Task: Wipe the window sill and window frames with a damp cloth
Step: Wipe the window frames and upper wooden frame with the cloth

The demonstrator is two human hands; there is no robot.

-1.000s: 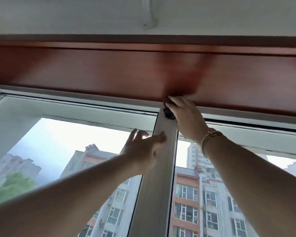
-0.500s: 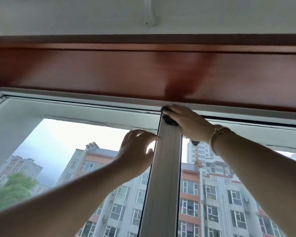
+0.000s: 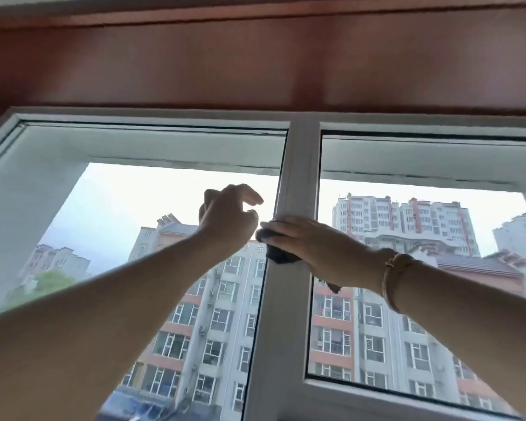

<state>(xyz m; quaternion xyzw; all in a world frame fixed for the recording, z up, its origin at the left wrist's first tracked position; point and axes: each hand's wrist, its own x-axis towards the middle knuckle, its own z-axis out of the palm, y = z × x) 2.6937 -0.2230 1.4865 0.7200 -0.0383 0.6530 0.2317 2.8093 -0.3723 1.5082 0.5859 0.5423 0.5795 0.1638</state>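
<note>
A white window frame has a vertical middle bar (image 3: 298,165) between two glass panes. My right hand (image 3: 313,244) presses a dark grey cloth (image 3: 278,253) flat against that bar, about halfway up the view. The cloth shows below and left of my fingers, and a corner hangs under my wrist. My left hand (image 3: 228,220) hovers just left of the bar in front of the left pane, fingers curled and apart, holding nothing. A gold bracelet (image 3: 395,278) sits on my right wrist.
The top rail of the frame (image 3: 152,117) runs under a reddish-brown wooden panel (image 3: 255,62). A lower horizontal rail (image 3: 377,393) closes the right pane at the bottom. Apartment blocks show through the glass.
My right hand has slid the cloth down the middle bar from its top end. My left hand has come off the bar and dropped with it. The view has tilted down.
</note>
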